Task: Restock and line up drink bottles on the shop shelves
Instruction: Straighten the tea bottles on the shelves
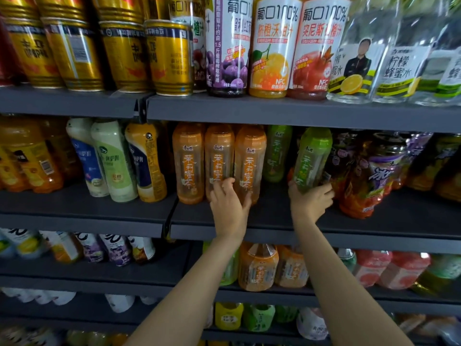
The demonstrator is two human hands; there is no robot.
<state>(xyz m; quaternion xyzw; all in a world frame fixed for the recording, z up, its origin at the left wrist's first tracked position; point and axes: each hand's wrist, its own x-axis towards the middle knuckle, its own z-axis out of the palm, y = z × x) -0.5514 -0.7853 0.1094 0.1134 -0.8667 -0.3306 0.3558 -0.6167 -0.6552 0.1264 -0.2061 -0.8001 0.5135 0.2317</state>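
1. Dark grey shop shelves (274, 111) fill my view from top to bottom, five tiers stocked with drinks, and I am looking mostly at the second tier (374, 221).
2. On the top tier I see gold cans (169, 58) at the left, tall juice bottles (272, 48) with white labels in the middle, and clear lemon honey water bottles (389, 71) at the right.
3. On the second tier, from the left, stand orange drink bottles (30, 166), three white yoghurt-drink bottles (114, 161), then a row of three orange jasmine tea bottles (219, 161) upright and touching one another near the front edge.
4. Right of that row, a green tea bottle (278, 153) stands further back on the same tier, and dark bottles with purple labels (379, 171) crowd the right end.
5. Both of my bare forearms reach up from the bottom of the view to this tier.
6. My right hand (310, 201) grips the lower part of a green jasmine tea bottle (313, 158), fingers (324, 192) curled round its base; the bottle leans a little to the right, just beside the purple-labelled ones.
7. My left hand (229, 206) rests on the orange row, fingers (225, 184) spread, touching the lower fronts of the middle and right bottles, with the thumb (248, 198) against the right one.
8. Lower tiers hold more orange tea, pink and green bottles, blurred.
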